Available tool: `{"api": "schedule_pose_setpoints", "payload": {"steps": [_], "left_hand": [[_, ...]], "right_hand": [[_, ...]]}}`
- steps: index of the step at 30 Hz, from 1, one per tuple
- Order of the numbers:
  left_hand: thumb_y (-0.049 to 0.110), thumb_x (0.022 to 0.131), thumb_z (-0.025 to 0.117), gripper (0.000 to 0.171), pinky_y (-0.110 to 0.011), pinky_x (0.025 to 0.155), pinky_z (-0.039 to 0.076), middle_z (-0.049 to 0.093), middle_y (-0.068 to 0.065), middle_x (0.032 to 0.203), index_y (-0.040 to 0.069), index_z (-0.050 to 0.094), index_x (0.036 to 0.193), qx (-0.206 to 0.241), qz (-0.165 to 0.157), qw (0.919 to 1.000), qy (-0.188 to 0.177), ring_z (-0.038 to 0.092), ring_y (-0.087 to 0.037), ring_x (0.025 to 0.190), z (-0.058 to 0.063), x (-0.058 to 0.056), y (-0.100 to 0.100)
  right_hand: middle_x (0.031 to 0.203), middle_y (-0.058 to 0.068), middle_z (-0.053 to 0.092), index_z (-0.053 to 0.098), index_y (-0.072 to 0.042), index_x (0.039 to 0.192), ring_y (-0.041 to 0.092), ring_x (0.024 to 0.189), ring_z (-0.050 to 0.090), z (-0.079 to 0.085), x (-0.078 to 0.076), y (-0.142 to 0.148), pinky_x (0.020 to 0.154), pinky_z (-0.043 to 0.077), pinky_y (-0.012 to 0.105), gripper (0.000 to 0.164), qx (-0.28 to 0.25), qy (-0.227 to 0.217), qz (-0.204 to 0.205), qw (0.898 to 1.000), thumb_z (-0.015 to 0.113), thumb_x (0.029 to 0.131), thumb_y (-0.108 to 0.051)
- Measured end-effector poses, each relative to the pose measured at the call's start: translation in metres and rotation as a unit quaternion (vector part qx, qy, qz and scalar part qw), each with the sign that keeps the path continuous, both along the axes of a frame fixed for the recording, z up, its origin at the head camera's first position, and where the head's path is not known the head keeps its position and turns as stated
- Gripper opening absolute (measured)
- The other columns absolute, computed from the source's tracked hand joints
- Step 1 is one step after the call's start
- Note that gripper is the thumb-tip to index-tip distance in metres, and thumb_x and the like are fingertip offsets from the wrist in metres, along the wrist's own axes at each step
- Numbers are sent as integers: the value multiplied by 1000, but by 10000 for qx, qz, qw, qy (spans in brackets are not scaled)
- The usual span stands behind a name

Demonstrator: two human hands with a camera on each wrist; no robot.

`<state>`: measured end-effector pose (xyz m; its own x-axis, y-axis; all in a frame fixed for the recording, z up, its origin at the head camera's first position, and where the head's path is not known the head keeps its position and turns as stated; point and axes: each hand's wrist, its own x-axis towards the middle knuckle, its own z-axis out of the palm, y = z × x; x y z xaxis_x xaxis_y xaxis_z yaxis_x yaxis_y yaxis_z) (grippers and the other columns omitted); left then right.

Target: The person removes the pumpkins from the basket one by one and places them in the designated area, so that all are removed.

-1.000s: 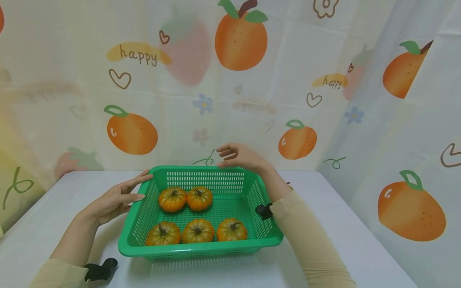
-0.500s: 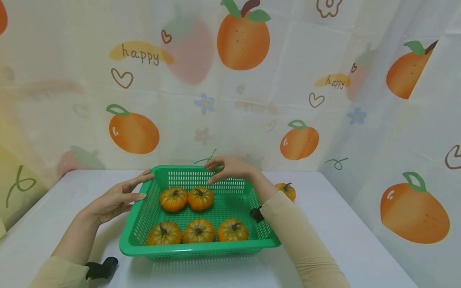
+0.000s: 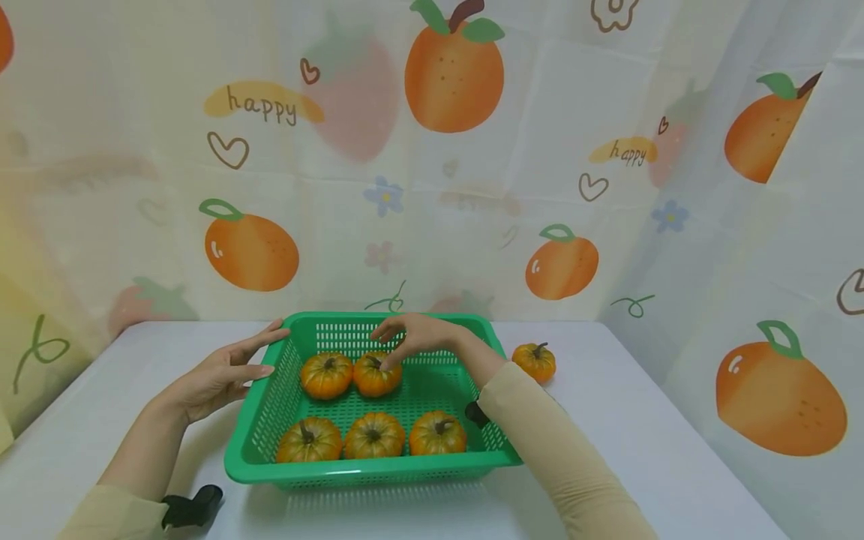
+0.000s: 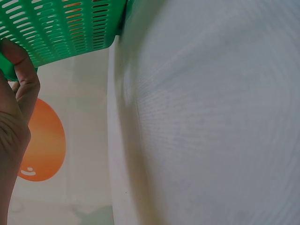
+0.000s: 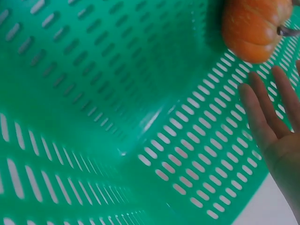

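Note:
A green plastic basket [image 3: 371, 471] with slotted walls stands on the table. My left hand [image 3: 212, 379] holds its left rim; in the left wrist view a bent finger [image 4: 21, 61] hooks around the edge. Inside the basket, my right hand [image 3: 421, 335] hovers with fingers spread and nothing in them, the thumb overlapping the back-row right pumpkin [image 3: 375, 384]. Another small orange pumpkin [image 3: 327, 376] sits beside that one. Along the near wall lie three more: a left pumpkin [image 3: 308, 442], a middle pumpkin [image 3: 374, 436] and a right pumpkin [image 3: 437, 436].
Outside the basket, a single pumpkin [image 3: 535, 365] rests on the white table [image 3: 641, 457] to the right, beyond my right forearm. A fruit-printed curtain [image 3: 466, 180] hangs behind the table and along its right side.
My right hand has come down and left from above the basket's far rim to over the back-row pumpkins. The pumpkin outside has come into view from behind the arm. My left hand stays put.

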<state>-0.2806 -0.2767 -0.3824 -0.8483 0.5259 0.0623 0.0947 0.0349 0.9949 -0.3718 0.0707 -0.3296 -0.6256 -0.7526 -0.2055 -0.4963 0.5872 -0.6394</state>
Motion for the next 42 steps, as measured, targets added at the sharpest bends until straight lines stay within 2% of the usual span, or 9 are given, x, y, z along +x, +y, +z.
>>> {"api": "schedule_pose_setpoints", "payload": {"steps": [5, 7, 11, 16, 20, 26, 34, 42], "left_hand": [[6, 101, 49, 64, -12, 64, 51, -14, 3, 169, 11, 20, 159, 10, 13, 10000, -10, 54, 3, 64, 1, 1, 0], [5, 101, 48, 65, -16, 71, 56, -15, 2, 168, 10, 19, 159, 56, -18, 10000, -11, 63, 2, 75, 1, 1, 0], [6, 101, 49, 65, -19, 75, 58, -15, 3, 168, 10, 18, 159, 20, -13, 10000, -16, 65, 1, 81, 2, 1, 0], [7, 101, 49, 65, -16, 72, 56, -14, 3, 169, 10, 19, 159, -30, 18, 10000, -11, 61, 1, 72, 2, 1, 2], [7, 101, 49, 65, -14, 68, 54, -15, 3, 169, 10, 18, 159, 4, -11, 10000, -4, 58, 2, 68, 2, 1, 2], [6, 101, 48, 65, -17, 74, 57, -15, 4, 168, 10, 18, 159, 45, -60, 10000, -11, 64, 0, 75, 1, 0, 1], [5, 102, 47, 65, -20, 78, 59, -15, 5, 168, 11, 16, 159, 103, -104, 9999, -21, 68, -2, 81, 0, 0, 0], [6, 102, 47, 64, -13, 69, 54, -15, 5, 168, 11, 18, 159, 41, -73, 10000, 7, 59, 1, 67, 0, 1, 0]], "right_hand": [[147, 7, 53, 49, -17, 145, 24, 138, 49, -4, 1, -2, 106, 49, 40, 67, 116, 84, -87, 9999, 77, 86, -29], [147, 6, 54, 49, -18, 144, 23, 137, 49, -7, 1, -2, 107, 49, 40, 67, 177, 115, -126, 9997, 78, 85, -30], [145, 5, 56, 50, -20, 144, 22, 136, 50, -11, 2, -3, 105, 49, 38, 68, 232, 152, -236, 9993, 79, 83, -32], [143, 5, 57, 51, -21, 143, 22, 135, 51, -14, 2, -4, 107, 48, 41, 67, 280, 204, -250, 9991, 80, 83, -31], [145, 4, 55, 53, -24, 141, 23, 136, 49, -18, 0, -4, 109, 46, 42, 67, 522, 253, -144, 9982, 81, 81, -31], [150, 8, 49, 49, -26, 145, 25, 139, 46, -22, 2, -6, 108, 47, 41, 74, 932, 276, 104, 9952, 83, 79, -27], [151, 11, 46, 45, -25, 147, 26, 140, 44, -23, 4, -8, 106, 49, 38, 76, 1010, 252, 109, 9945, 81, 81, -16], [152, 10, 45, 45, -22, 147, 26, 141, 43, -24, 5, -8, 105, 49, 37, 75, 1002, 222, 56, 9947, 79, 82, -12]]}}
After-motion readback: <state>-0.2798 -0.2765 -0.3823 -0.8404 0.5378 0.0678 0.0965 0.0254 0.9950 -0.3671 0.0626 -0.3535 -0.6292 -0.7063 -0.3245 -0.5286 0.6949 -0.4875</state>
